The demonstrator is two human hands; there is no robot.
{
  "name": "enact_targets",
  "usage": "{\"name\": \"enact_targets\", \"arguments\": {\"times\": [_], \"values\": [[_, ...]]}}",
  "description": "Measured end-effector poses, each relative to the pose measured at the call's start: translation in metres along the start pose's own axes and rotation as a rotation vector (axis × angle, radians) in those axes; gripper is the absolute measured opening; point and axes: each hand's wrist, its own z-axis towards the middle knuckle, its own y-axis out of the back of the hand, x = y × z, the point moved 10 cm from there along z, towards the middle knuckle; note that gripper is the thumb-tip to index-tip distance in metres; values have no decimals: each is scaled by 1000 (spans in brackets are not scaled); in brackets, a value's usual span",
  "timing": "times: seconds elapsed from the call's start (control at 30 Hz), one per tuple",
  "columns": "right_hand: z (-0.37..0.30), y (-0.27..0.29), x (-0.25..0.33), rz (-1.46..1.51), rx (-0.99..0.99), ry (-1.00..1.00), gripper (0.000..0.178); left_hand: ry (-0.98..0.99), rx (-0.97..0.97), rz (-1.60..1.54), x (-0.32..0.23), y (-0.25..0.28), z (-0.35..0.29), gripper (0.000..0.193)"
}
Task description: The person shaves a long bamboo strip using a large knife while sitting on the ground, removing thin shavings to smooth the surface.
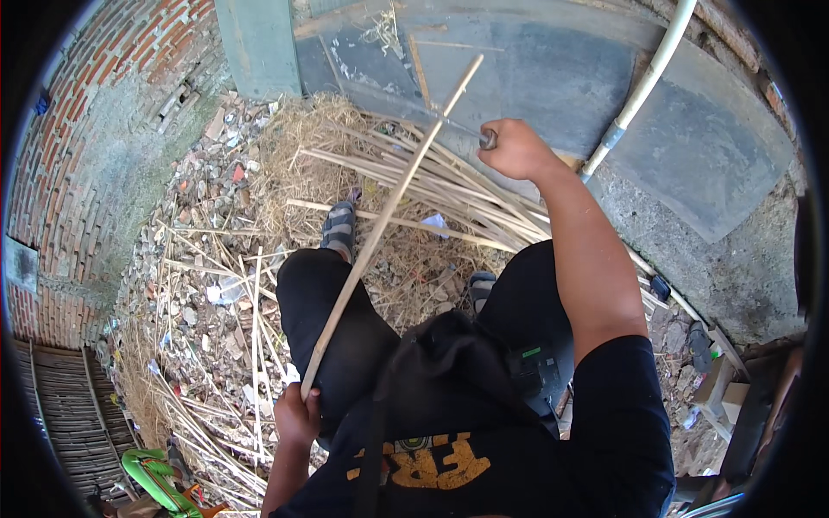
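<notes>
My left hand (295, 416) is closed round the lower end of a long, pale wooden or bamboo stick (380, 226). The stick slants up and away to the right, passing over my left thigh. In my right hand (516, 148), a knife (489, 138) is gripped by its dark handle. Its thin blade points left and crosses the stick near the far end; whether the edge touches the wood I cannot tell. Beneath, a loose pile of similar pale sticks (449, 192) lies on straw and rubble.
A brick wall (82, 164) curves along the left, and a grey wall (553, 73) stands ahead. A pale pipe (643, 91) runs down it. Thinner strips (257, 345) lie over the stony ground at left. A bright green garment (155, 479) shows at lower left.
</notes>
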Motion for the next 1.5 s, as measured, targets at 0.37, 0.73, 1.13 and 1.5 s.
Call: {"name": "enact_targets", "arguments": {"times": [0.37,0.73,1.13,1.5], "values": [[-12,-5,14,-197,-15,140,29,-54,-3,-93,15,9,-23,31],[-24,-16,53,-315,161,203,33,-36,11,-92,25,7,-26,31],[-14,3,24,-347,99,134,30,2,85,-64,36,12,-24,28],[-7,55,-85,225,-278,-306,40,-14,197,-136,26,27,-22,33]]}}
